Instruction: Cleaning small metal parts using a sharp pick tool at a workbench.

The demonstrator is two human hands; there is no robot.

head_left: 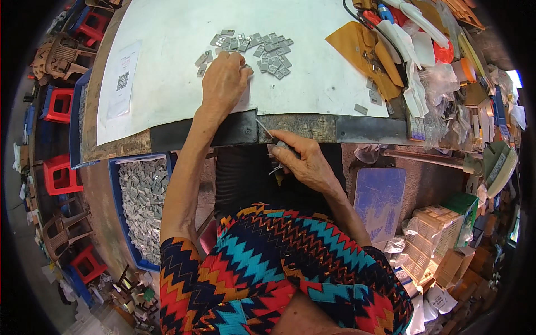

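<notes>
Right hand (304, 159) grips a thin silvery rod (264, 128) pointing forward-left; left hand (225, 81), grip unclear, is at flat grey rectangular pieces (272, 47).

Matt pieces (273, 47), rough wooden table edge (298, 127)

Worn wooden table (296, 124), white sheet (173, 67) over it; on sheet, small gray pieces (272, 47) mid-top, printed slip (121, 84) left, brown paper (350, 43) right.
</notes>
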